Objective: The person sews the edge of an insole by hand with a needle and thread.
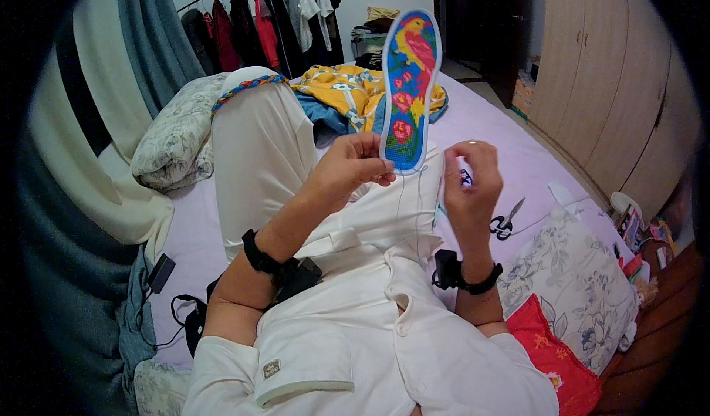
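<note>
An embroidered insole (411, 83) stands upright in front of me, with a yellow and pink bird, pink flowers and a blue ground inside a white edge. My left hand (347, 168) pinches its heel end between thumb and fingers. Loose thread (419, 201) hangs from that heel end toward my lap. Just right of the heel, apart from it, my right hand (473, 183) is raised with its fingers curled together. Whatever lies between those fingertips is too small to make out. Black-handled scissors (506, 222) lie on the bed beyond my right wrist.
I sit on a bed with a lilac sheet (488, 124). A yellow and blue cloth (344, 90) lies past my knees. Folded floral bedding (177, 139) is at left, a floral pillow (573, 268) and red cloth (551, 357) at right. A wooden wardrobe (603, 68) stands far right.
</note>
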Tool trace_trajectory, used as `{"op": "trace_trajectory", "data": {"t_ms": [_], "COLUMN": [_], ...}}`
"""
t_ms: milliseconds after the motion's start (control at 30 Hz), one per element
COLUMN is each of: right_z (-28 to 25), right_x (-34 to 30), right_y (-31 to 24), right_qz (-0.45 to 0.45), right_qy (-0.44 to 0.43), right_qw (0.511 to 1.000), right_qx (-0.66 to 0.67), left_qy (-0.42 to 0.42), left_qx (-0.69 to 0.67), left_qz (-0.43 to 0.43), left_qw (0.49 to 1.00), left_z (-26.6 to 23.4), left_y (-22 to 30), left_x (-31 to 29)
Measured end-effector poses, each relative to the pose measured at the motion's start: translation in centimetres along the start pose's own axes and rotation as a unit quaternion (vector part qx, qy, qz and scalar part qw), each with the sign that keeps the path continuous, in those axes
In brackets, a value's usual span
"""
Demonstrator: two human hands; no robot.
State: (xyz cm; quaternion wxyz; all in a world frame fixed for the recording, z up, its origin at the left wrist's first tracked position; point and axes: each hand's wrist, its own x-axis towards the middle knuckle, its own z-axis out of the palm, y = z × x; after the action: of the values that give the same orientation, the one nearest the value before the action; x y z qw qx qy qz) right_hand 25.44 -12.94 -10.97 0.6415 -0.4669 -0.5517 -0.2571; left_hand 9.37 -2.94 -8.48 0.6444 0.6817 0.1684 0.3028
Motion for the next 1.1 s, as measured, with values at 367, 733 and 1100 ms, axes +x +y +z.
{"op": "trace_trajectory", "data": {"t_ms": [367,733,1100], "right_z": [2.0,-0.1,-11.5], "right_x": [-1.8,-0.5,0.5], "right_y": [1.3,6.7,13.2], "right_qz": [0.484,0.43,0.238], "right_qy": [-0.252,-0.047,0.067], "right_qw": [0.549,0.264,0.287], "right_qx": [0.633,0.862,0.925], "left_qy": [-0.075,-0.052,0.101], "left_qx": [0.038,-0.056,-0.115], "left_qz": [0.034,0.008,0.143], "left_qw": [0.996,0.997,0.978], "left_z": [0.4,-0.1,-5.2], "left_y": [1.0,1.8,7.4], "left_x": [-0.4,-0.4,-2.6]}}
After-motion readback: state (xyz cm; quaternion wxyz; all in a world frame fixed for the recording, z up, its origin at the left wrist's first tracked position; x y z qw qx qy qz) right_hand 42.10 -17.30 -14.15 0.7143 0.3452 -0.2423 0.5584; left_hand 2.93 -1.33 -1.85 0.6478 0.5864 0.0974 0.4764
